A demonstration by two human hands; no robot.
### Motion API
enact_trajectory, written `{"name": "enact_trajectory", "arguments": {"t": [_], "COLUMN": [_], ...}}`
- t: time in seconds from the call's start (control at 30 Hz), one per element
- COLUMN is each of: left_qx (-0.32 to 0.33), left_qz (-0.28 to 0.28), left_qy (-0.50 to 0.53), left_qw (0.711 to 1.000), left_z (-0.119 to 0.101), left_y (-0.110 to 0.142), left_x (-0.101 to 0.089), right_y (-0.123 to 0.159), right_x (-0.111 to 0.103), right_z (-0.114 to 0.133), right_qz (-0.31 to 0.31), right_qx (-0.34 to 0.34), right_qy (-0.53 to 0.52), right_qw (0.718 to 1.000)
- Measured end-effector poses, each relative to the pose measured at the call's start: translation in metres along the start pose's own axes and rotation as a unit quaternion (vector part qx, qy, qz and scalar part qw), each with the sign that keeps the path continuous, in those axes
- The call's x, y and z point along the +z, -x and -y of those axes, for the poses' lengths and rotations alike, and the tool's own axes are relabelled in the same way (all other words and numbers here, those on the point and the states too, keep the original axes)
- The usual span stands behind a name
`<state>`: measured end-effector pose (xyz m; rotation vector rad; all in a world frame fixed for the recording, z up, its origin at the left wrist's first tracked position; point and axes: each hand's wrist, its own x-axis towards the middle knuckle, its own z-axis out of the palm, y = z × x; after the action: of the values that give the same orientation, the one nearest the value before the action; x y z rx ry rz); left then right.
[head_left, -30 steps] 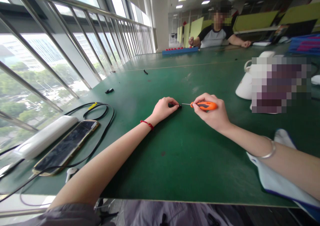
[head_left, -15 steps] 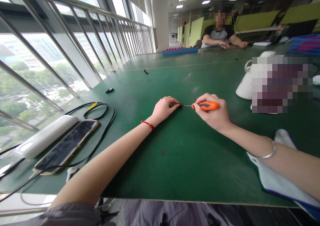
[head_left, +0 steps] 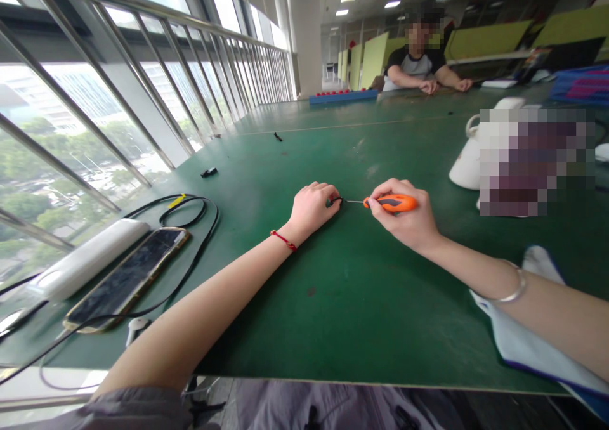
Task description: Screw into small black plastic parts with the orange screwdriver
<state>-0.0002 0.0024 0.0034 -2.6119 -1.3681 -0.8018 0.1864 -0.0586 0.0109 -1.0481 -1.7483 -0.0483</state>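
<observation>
My right hand (head_left: 408, 217) is closed round the orange and grey handle of a screwdriver (head_left: 392, 203). Its thin metal shaft points left, level with the table. At the shaft's tip is a small black part (head_left: 335, 201), pinched between the thumb and fingers of my left hand (head_left: 311, 209). The part's kind is too small to make out, and my fingers cover some of it. Whether the tip sits in the part or only touches it, I cannot tell. Both hands are low over the green table (head_left: 333, 316).
On the left lie a phone (head_left: 126, 278), a white power strip (head_left: 92, 259), a looped black cable (head_left: 217, 217) and an earbud (head_left: 137, 330). Small black pieces (head_left: 208, 172) lie farther back. A white pot (head_left: 465, 163) and a cloth (head_left: 523, 335) are on the right. A person (head_left: 419, 68) sits opposite.
My left hand has turned slightly, so more of the small black part shows between its fingers. The screwdriver and my right hand are almost where they were.
</observation>
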Motion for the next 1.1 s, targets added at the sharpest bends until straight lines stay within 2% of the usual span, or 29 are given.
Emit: {"name": "enact_trajectory", "arguments": {"t": [0.1,0.2,0.33,0.43,0.6,1.1], "left_qx": [-0.037,-0.039,0.012,0.041,0.036,0.029], "left_qz": [0.009,0.023,-0.005,0.009,0.031,0.018], "left_qy": [0.055,0.129,0.088,0.066,0.086,0.083], "left_qw": [0.998,0.991,0.996,0.997,0.995,0.996], "left_z": [0.000,0.003,0.007,0.008,0.010,0.007], "left_y": [0.000,0.000,-0.001,-0.001,-0.002,0.000], "left_x": [0.001,0.002,0.005,0.005,0.005,0.002], "right_y": [0.000,0.000,0.000,0.000,0.000,-0.001], "right_x": [0.001,0.001,0.001,0.000,-0.001,-0.001], "right_z": [-0.001,-0.002,-0.002,-0.001,0.002,0.001], "right_qz": [0.008,0.007,-0.002,-0.014,-0.031,-0.010], "right_qx": [0.004,0.005,0.003,-0.002,-0.003,0.001], "right_qy": [0.005,0.011,0.010,0.007,0.003,-0.007], "right_qw": [1.000,1.000,1.000,1.000,1.000,1.000]}}
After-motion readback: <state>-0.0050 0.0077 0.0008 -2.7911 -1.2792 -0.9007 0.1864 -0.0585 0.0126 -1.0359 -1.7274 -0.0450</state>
